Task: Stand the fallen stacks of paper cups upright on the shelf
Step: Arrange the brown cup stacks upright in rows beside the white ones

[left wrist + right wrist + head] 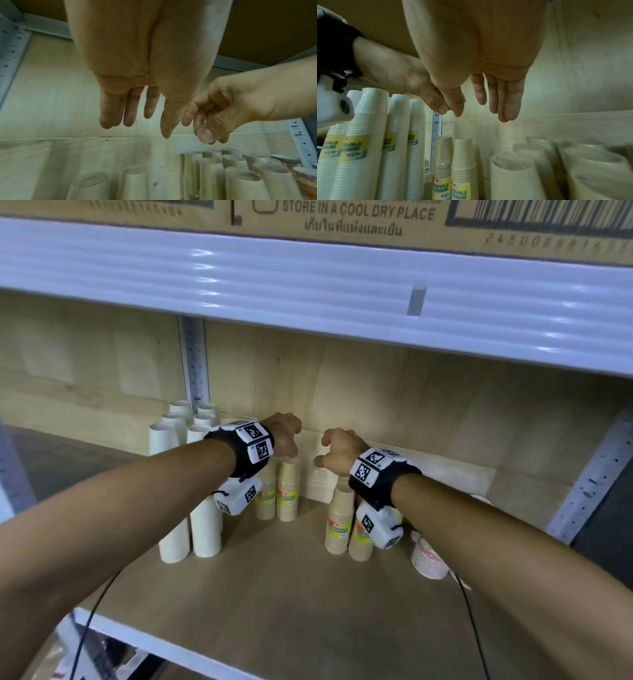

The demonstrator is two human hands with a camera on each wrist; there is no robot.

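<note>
Left hand (286, 436) and right hand (337, 455) side by side above the shelf (274, 587), both released, grasping nothing. Below and left of the left hand, tall white stacks (191, 491) upright; directly beneath it, a tan pair (279, 494); beneath the right wrist, another tan pair (342, 522); right of that, a patterned stack (428, 556) apparently tipped over. From the left wrist: straight fingers (128, 113) hanging free, tan stacks (240, 175) upright below and to the right. From the right wrist: loose fingers (506, 102), nothing held. Probably between stacks now; next, a reach rightward to grip and right the patterned stack.
</note>
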